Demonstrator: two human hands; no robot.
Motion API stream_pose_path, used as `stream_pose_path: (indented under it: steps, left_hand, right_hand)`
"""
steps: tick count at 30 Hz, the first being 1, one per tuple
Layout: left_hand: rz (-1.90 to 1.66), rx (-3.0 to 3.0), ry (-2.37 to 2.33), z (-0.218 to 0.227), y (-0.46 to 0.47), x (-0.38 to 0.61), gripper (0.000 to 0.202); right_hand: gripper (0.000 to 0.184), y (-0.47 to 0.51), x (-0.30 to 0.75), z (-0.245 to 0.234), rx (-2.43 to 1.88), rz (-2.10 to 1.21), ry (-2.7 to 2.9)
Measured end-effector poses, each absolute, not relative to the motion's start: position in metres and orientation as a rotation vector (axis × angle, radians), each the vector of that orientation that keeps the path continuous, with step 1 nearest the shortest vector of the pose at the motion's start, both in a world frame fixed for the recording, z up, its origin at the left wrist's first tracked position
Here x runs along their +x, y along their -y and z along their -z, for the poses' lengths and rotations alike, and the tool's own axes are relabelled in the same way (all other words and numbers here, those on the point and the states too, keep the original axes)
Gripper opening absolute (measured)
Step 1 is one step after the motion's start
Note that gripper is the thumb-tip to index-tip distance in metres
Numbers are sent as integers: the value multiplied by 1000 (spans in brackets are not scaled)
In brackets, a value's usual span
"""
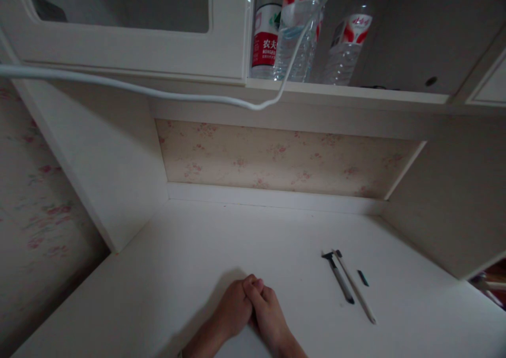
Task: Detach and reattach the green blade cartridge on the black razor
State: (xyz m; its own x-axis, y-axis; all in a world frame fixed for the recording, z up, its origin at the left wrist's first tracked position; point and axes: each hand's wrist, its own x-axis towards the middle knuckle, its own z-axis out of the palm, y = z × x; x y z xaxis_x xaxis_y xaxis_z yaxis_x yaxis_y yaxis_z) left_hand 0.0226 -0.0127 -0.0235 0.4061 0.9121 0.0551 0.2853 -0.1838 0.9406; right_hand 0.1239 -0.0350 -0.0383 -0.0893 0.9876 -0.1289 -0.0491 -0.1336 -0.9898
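My left hand [236, 306] and my right hand [271, 314] rest clasped together on the white desk, at the bottom middle of the head view. Their fingers are closed around each other, and no object shows between them. The palms are hidden. To the right of my hands lies a grey-and-black slim tool [339, 279] with a short black crosspiece at its far end. Beside it is a white pencil-like stick [356, 289] with a dark far end. Farther right is a small dark strip [362, 278]. Neither hand touches these things.
The white desktop [190, 252] is bounded by side panels and a floral-papered back wall [253, 157]. Overhead, a shelf holds a red-labelled bottle [265, 44] and other clear plastic bottles [346, 47]. A white cable [177, 95] droops across the cabinet front.
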Motion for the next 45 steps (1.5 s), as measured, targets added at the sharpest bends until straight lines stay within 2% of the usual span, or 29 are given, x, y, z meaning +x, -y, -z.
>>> stream_pose_path:
  steps: [9, 36, 45]
  left_hand:
    - [-818, 1680, -1032, 21, 13, 22, 32]
    - [-792, 1697, -1071, 18, 14, 22, 37]
    - [-811, 1671, -1039, 21, 13, 23, 35]
  right_hand:
    - [45, 33, 122, 44, -1167, -1420, 1112]
    - [56, 35, 123, 39, -1291, -1394, 1155]
    - [48, 34, 122, 45, -1219, -1419, 1122]
